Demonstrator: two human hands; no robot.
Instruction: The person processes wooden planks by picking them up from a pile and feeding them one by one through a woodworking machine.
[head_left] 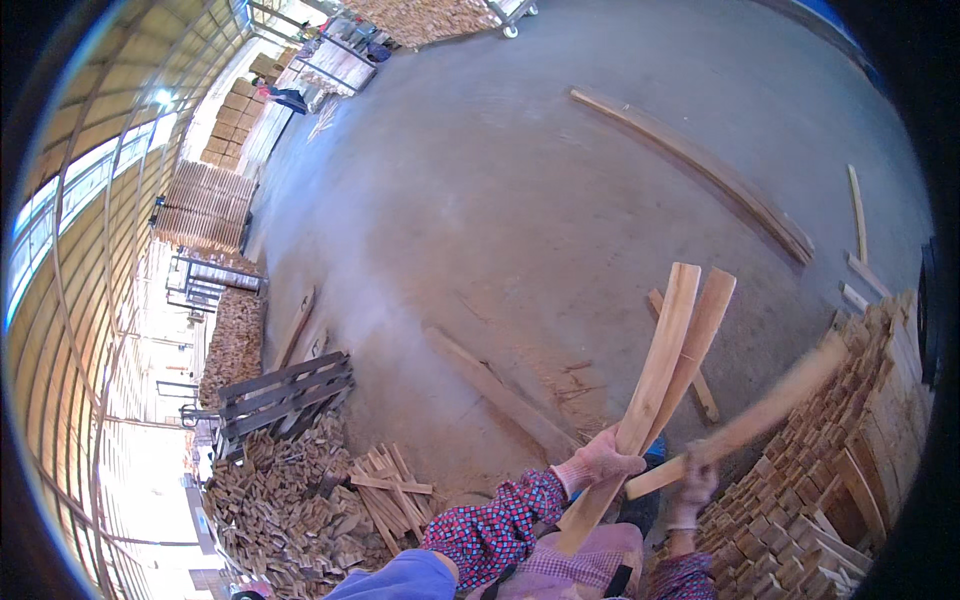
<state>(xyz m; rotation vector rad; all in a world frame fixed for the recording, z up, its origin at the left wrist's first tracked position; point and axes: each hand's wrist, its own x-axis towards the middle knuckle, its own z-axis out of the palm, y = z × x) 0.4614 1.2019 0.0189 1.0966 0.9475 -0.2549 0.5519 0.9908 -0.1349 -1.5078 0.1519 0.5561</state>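
Observation:
My left hand (602, 458) is closed around two flat wooden slats (660, 350), held upright and slightly fanned apart at their upper ends. Their lower ends reach down past my wrist, in front of my checked apron (590, 565). Beside it, my right hand (692, 490) is blurred by motion and grips a third wooden slat (760, 425) near its lower end. That slat slants up to the right, its far part smeared over the edge of a large stack of slats (790, 480). The near end of this slat lies close to my left hand.
At the lower left lie a heap of short wood pieces (285, 500), loose slats (395, 490) and a dark slatted frame (285, 390). Boards lie on the concrete floor: a long beam (690, 165) and a plank (500, 392). A person (285, 98) is far off among timber stacks.

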